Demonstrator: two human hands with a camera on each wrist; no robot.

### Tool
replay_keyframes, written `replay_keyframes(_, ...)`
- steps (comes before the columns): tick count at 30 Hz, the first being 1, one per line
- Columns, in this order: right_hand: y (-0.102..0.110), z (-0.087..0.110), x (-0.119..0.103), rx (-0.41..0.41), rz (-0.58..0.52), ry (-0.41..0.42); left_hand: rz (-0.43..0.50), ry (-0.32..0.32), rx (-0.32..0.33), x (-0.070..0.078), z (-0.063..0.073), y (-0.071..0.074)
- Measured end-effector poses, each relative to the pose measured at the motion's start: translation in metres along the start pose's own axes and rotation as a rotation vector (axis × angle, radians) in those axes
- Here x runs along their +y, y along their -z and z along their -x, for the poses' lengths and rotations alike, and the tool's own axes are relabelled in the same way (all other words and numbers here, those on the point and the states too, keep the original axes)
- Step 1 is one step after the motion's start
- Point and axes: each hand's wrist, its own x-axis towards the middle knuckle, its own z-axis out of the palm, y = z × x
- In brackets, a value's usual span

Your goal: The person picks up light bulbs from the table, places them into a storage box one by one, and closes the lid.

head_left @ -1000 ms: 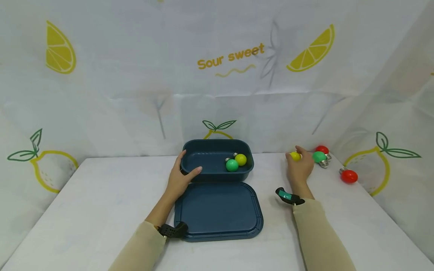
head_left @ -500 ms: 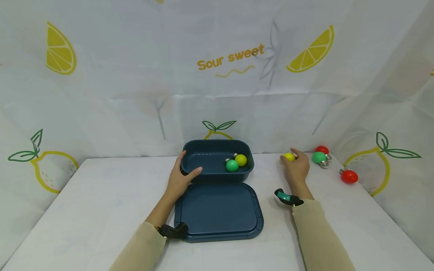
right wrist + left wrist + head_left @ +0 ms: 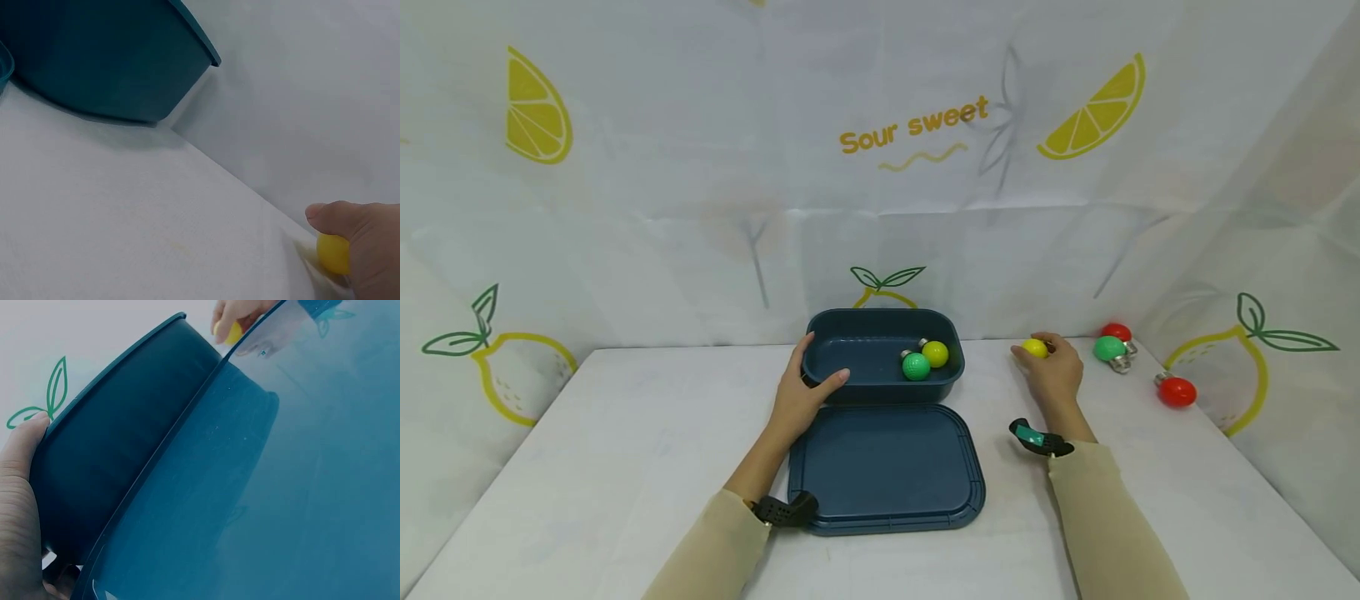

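Note:
My left hand [image 3: 796,403] grips the front left corner of a dark blue plastic box [image 3: 883,392], thumb at the front rim and fingers along the left side. Inside the box, toward its right end, lie a green light bulb [image 3: 916,367] and a yellow bulb [image 3: 936,354]. Right of the box, my right hand [image 3: 1058,375] pinches another yellow light bulb [image 3: 1034,348] between thumb and fingers, low over the table. The right wrist view shows this held bulb [image 3: 332,253] partly covered by the hand.
A flat dark blue lid [image 3: 887,467] lies just in front of the box. Farther right are a red bulb [image 3: 1117,332], a green bulb [image 3: 1108,348] beside metal screw bases, and another red bulb [image 3: 1177,392]. A lemon-printed white cloth [image 3: 715,275] hangs behind the table.
My right hand has moved a little left with the yellow light bulb, away from the other bulbs. The left hand and the box stay in place.

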Motion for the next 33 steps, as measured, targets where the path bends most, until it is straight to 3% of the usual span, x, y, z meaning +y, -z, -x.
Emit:
replay_keyframes(13,0.0,0.001,-0.002,0.006,-0.108,0.05,-0.003,-0.004,-0.002,-0.001,0.0,-0.001)
replay_keyframes(23,-0.008,0.01,-0.026,0.022,-0.141,0.277,-0.008,-0.002,0.001,0.0,0.001,0.001)
replay_keyframes(33,-0.007,0.016,-0.047,-0.069,-0.086,0.406,-0.013,0.001,-0.008,0.001,0.001,0.001)
